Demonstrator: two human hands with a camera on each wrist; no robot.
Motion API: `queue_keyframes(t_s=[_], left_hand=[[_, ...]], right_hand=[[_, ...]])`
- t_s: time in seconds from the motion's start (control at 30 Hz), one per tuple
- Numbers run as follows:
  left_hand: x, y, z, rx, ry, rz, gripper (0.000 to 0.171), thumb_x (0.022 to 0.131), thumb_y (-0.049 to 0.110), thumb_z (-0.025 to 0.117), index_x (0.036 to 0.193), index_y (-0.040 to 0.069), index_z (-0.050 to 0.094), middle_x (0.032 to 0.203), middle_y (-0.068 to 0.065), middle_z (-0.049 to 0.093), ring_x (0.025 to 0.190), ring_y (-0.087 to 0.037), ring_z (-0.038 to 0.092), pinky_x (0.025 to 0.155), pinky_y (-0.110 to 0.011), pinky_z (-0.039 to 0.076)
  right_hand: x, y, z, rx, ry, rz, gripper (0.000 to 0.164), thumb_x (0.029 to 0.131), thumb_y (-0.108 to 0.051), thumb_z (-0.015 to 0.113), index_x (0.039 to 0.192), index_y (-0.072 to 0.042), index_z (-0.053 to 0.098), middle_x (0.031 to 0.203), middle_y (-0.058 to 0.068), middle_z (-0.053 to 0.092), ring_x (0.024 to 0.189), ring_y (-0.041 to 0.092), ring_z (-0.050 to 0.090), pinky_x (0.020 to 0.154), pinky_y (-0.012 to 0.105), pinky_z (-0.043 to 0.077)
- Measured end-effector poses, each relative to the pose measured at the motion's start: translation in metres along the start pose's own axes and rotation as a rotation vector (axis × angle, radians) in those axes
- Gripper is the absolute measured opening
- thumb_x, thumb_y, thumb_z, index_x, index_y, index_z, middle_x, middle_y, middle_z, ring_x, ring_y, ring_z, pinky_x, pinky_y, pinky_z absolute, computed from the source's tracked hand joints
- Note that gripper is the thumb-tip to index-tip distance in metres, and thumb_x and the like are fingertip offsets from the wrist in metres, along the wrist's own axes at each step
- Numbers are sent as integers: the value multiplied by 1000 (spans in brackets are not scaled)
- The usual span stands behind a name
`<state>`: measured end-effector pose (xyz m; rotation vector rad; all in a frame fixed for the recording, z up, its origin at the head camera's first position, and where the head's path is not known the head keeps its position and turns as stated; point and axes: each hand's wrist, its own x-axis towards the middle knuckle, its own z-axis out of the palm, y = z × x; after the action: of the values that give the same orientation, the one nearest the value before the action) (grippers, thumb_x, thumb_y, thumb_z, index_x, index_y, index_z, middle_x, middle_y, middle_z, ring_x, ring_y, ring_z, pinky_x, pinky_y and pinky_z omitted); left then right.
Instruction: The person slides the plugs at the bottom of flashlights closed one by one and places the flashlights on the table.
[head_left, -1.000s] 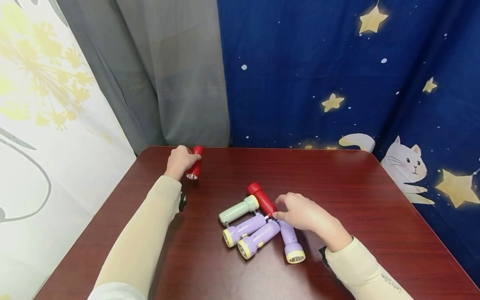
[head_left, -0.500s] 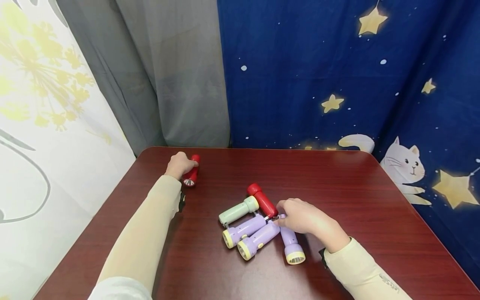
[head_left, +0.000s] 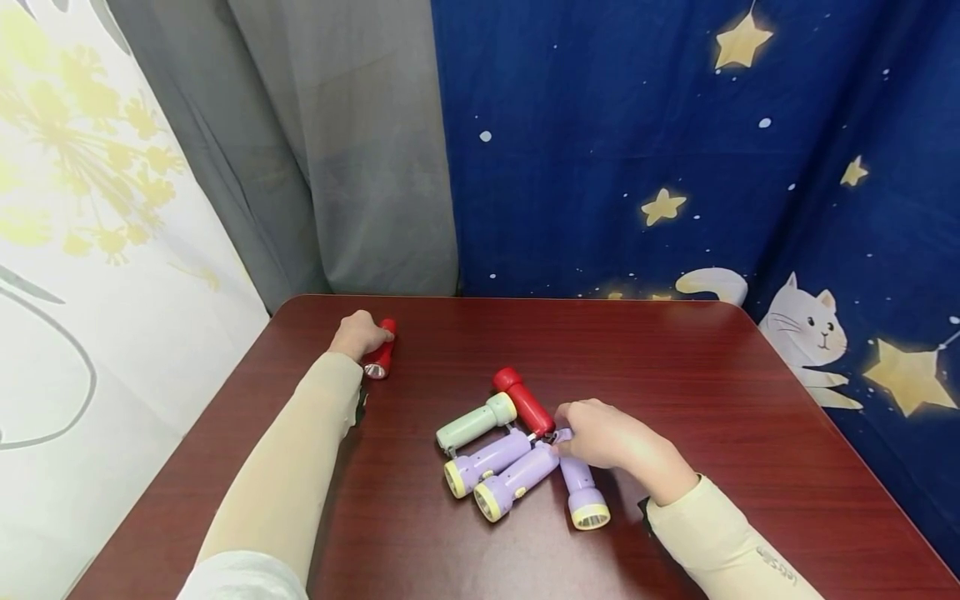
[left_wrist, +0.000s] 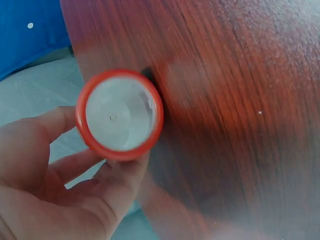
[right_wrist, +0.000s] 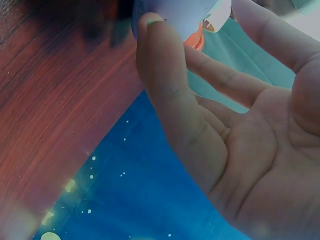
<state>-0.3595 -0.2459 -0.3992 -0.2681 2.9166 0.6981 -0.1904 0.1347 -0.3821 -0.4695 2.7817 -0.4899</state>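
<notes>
Red flashlight (head_left: 382, 358), gripped in the left hand (head_left: 358, 335), is probably light, rigid and slightly slippery, best held mid-body (the right hand (head_left: 607, 435) pinches a purple flashlight (head_left: 581, 483)).

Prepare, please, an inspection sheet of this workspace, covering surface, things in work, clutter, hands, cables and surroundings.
Surface: glossy reddish-brown table with wood grain.
Job's things: held red flashlight toward the far left; grouped near the middle, second red flashlight, green flashlight, three purple flashlights.
Clutter: nothing seen.
Left hand: grips the held red flashlight, lens facing the person.
Right hand: fingers at the tail of the rightmost purple flashlight; firm grip cannot be confirmed.
Cables: nothing seen.
Surroundings: grey curtain, blue star-print curtain, white printed cloth.
</notes>
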Motion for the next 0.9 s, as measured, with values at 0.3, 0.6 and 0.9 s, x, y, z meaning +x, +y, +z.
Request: queue_keyframes(t_s=[0.3, 0.6, 0.9], left_hand=[[3, 1, 1, 1, 30, -12, 50, 98, 32, 67, 126, -9, 62, 120, -29, 66, 100, -37, 66, 97, -49, 60], [0, 2, 2, 12, 59, -2, 49, 97, 32, 70, 124, -8, 63, 118, -29, 68, 98, -37, 67, 97, -50, 60], [-2, 4, 1, 18, 70, 5, 46, 96, 32, 72, 120, -7, 64, 115, -28, 69, 95, -37, 67, 95, -49, 61]], right_hand=[[0, 2, 1, 36, -32, 51, 45, 91, -20, 83, 129, 0, 70, 111, 13, 73, 79, 19, 69, 74, 39, 61], [-2, 3, 2, 138, -93, 116, 38, 99, -19, 75, 131, -1, 66, 89, 10, 65, 52, 20, 66, 52, 34, 59], [1, 7, 6, 178, -92, 115, 27, 100, -14, 70, 123, 0, 68, 90, 15, 67, 48, 21, 68, 48, 36, 60]])
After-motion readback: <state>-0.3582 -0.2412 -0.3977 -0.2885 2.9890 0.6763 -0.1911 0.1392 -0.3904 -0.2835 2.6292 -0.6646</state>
